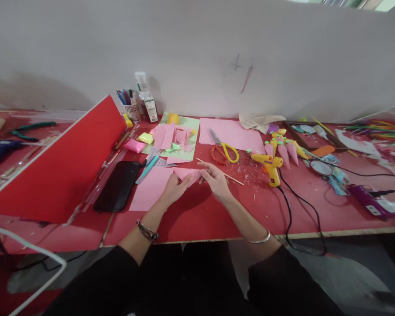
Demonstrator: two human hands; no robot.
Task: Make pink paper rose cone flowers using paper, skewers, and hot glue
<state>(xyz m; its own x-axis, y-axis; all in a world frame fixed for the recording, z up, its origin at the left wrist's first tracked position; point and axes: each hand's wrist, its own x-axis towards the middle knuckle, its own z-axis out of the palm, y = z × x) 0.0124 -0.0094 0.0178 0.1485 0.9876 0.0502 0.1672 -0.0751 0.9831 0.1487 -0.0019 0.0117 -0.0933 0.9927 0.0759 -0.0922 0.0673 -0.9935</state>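
Both my hands meet over a small piece of pink paper (188,174) above the red table (200,215). My left hand (175,189) pinches the paper's left side with closed fingers. My right hand (215,181) grips its right side, fingers curled; a thin wooden stick (233,177) runs under or through this hand, and I cannot tell whether it is held. A larger pink sheet (149,188) lies flat just left of my hands.
A black phone (117,185) and a tilted red board (62,166) are at left. Orange-and-yellow scissors (224,151) lie on a pink sheet behind. A yellow glue gun (271,166) with black cord and pink paper cones (286,153) sit at right. A pen cup (131,107) stands by the wall.
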